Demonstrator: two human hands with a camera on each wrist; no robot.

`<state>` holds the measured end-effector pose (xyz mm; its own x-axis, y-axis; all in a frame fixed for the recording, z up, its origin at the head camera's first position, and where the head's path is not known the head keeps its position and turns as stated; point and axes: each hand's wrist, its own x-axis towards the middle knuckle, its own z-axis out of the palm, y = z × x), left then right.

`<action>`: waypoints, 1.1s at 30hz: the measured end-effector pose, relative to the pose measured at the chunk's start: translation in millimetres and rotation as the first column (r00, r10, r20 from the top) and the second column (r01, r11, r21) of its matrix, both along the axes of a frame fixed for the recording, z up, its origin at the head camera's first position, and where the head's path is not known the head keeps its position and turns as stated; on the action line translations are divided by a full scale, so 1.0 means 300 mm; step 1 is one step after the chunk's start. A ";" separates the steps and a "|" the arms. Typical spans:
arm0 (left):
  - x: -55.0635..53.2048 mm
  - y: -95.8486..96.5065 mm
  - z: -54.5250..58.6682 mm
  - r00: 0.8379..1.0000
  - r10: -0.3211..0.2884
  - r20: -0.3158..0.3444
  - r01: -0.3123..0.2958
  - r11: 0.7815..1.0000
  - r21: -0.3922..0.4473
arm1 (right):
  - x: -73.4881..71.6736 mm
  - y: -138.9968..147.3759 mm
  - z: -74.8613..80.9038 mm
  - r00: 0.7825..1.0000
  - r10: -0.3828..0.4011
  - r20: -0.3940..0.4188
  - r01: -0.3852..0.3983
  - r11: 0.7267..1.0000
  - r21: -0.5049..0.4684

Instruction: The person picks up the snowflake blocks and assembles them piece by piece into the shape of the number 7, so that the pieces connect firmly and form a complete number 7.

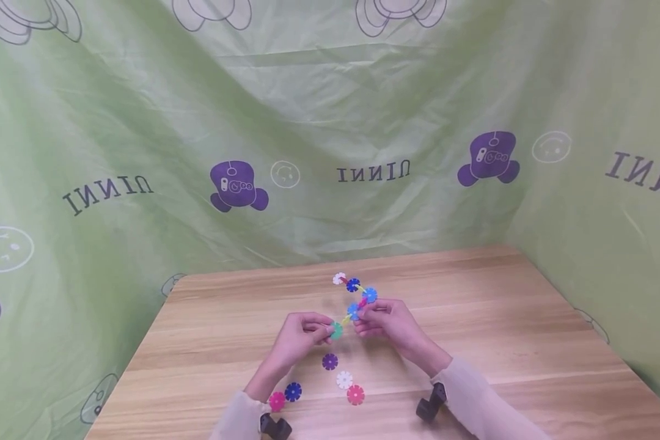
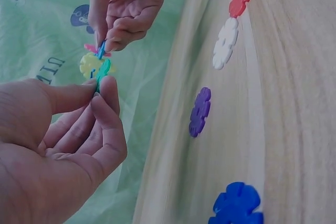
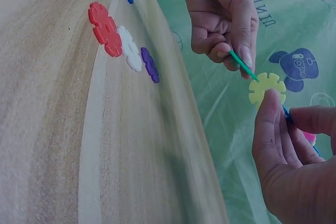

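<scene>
From my distant seat I watch the left hand pinch a green notched flower disc between thumb and fingers, its edge meeting a yellow disc, while the right hand pinches the light blue disc next along. The linked disc chain hangs between and beyond both hands, above the wooden table, where I see purple, white, red, dark blue and pink discs lying nearer.
</scene>
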<state>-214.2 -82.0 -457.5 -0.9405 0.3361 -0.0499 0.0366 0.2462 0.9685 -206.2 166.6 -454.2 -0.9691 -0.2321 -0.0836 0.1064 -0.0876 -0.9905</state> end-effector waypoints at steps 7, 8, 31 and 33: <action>0.001 0.017 -0.004 1.000 -0.006 0.000 0.006 1.000 0.007 | 0.001 -0.001 -0.010 1.000 0.004 -0.007 -0.005 1.000 -0.007; 0.002 0.020 -0.004 1.000 -0.007 -0.007 0.007 1.000 0.007 | 0.001 -0.001 -0.009 1.000 0.002 -0.008 -0.002 1.000 -0.007; 0.042 0.093 -0.011 0.990 0.141 0.025 -0.143 0.984 0.111 | 0.005 -0.001 0.004 0.999 -0.047 -0.011 0.048 0.999 0.026; 0.042 0.094 -0.010 0.989 0.144 0.029 -0.146 0.982 0.117 | 0.003 -0.001 0.003 0.999 -0.051 -0.012 0.052 0.998 0.033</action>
